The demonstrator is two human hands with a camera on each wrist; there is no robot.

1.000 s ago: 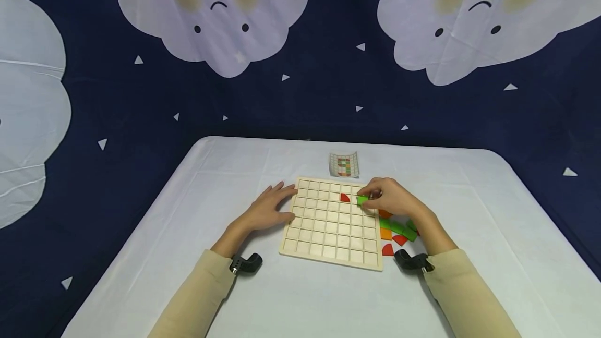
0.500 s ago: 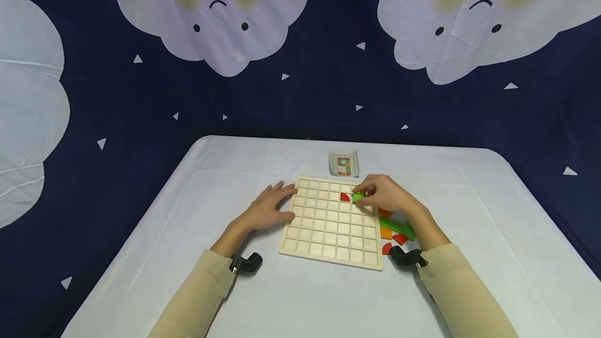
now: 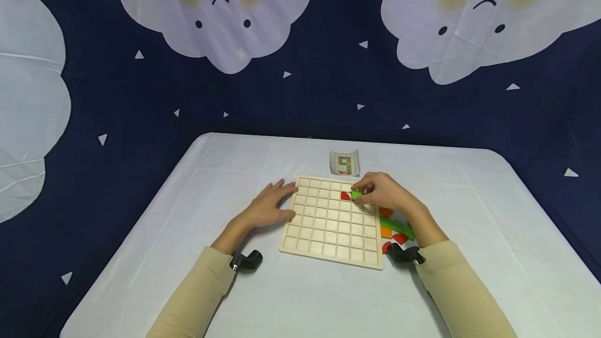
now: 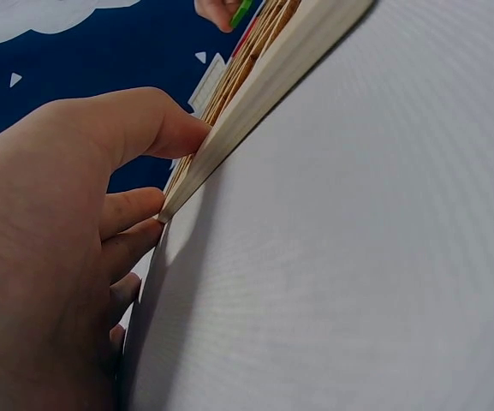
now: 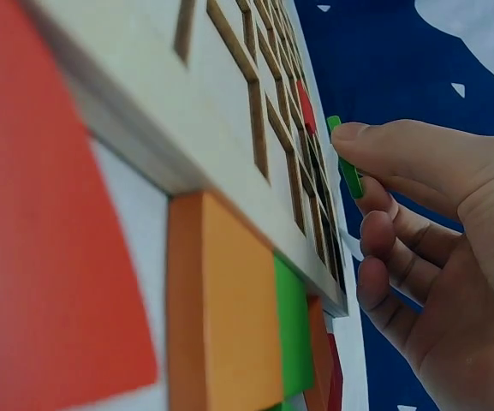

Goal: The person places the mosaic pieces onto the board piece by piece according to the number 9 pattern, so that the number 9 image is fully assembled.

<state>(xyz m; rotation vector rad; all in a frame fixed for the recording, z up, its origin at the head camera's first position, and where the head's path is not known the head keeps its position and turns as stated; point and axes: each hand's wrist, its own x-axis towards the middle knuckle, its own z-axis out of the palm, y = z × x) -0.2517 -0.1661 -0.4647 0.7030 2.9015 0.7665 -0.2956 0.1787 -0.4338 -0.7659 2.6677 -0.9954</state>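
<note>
A square wooden grid board point(image 3: 319, 237) lies flat on the white table. My left hand point(image 3: 268, 206) rests at its left side, thumb and fingertips touching the rim, as the left wrist view shows on the board's edge point(image 4: 268, 90). Between thumb and fingers, my right hand point(image 3: 386, 191) pinches a green square tile point(image 3: 356, 195) over the board's upper right cells. Just left of that tile, a red quarter-circle tile point(image 3: 345, 196) sits in a cell. In the right wrist view the green tile point(image 5: 347, 163) is tilted and appears raised above the grid.
Loose tiles lie along the board's right side: an orange square point(image 3: 386, 232), a green piece point(image 3: 400, 227), red quarter-circles point(image 3: 400, 239) and more, partly under the right forearm. Behind the board lies a printed pattern card point(image 3: 345, 163). A dark cloud-patterned cloth hangs behind the table.
My right hand has moved left with the green tile, from the board's right side to right beside the red tile. The left hand has stayed at the board's edge.
</note>
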